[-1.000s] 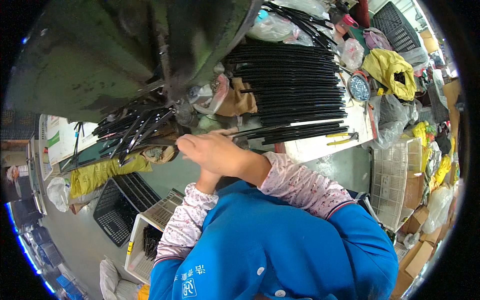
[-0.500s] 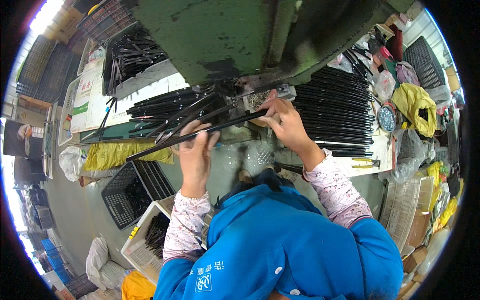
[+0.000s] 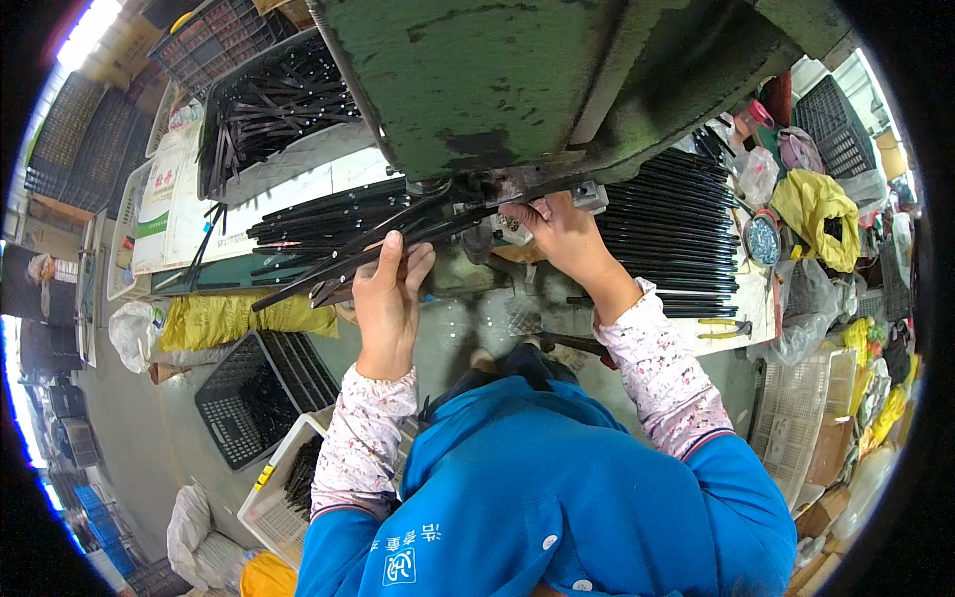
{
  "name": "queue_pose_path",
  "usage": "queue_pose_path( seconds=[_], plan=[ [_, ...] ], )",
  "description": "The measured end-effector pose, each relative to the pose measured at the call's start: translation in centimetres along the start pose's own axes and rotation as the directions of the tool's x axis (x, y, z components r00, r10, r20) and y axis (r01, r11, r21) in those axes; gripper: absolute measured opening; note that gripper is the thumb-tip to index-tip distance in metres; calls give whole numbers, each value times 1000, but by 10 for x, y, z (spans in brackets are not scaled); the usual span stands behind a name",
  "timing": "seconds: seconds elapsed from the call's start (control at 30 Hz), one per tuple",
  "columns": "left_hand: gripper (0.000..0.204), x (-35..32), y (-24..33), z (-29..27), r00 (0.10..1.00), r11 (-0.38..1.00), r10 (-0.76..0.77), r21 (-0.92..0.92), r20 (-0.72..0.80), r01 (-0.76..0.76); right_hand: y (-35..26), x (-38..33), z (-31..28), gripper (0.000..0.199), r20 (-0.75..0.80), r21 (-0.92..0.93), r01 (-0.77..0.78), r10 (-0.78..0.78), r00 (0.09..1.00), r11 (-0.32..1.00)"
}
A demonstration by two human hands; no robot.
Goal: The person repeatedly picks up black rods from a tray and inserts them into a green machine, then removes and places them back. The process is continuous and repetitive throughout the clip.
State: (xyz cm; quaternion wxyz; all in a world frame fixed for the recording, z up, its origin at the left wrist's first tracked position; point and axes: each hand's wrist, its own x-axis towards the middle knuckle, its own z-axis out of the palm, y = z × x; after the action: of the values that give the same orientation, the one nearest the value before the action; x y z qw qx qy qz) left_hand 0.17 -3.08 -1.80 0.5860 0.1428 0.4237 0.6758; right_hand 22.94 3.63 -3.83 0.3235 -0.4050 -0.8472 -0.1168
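Note:
My left hand (image 3: 389, 303) is closed around long, thin black metal strips (image 3: 343, 269), with its thumb on top. The strips slant from lower left up to the green machine (image 3: 468, 90). My right hand (image 3: 567, 241) pinches the strips' right end right under the machine head, beside a small metal block (image 3: 594, 196). How many strips I hold is hard to tell, as they overlap there. On the left of the table lies a loose bunch of black strips (image 3: 308, 221). To the right, many black tubes (image 3: 662, 229) lie side by side in a row.
A dark crate of black strips (image 3: 274, 109) stands at the back left. Right of the tubes are yellow-handled pliers (image 3: 724, 328), a round dish of small metal parts (image 3: 763, 240) and a yellow bag (image 3: 821, 214). A black crate (image 3: 224, 418) and a white crate (image 3: 257, 507) sit on the floor.
Both hands have moved the black strip up and inward, so that its right end is now under the machine head. My left hand's fingers have closed more around it.

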Motion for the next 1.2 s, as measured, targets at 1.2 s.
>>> queue_pose_path(
  seconds=[1.2],
  plan=[
    [31,27,47,-8,892,915,-254,393,375,95,0,-32,22,9,451,779,-600,502,738,182]
  ],
)
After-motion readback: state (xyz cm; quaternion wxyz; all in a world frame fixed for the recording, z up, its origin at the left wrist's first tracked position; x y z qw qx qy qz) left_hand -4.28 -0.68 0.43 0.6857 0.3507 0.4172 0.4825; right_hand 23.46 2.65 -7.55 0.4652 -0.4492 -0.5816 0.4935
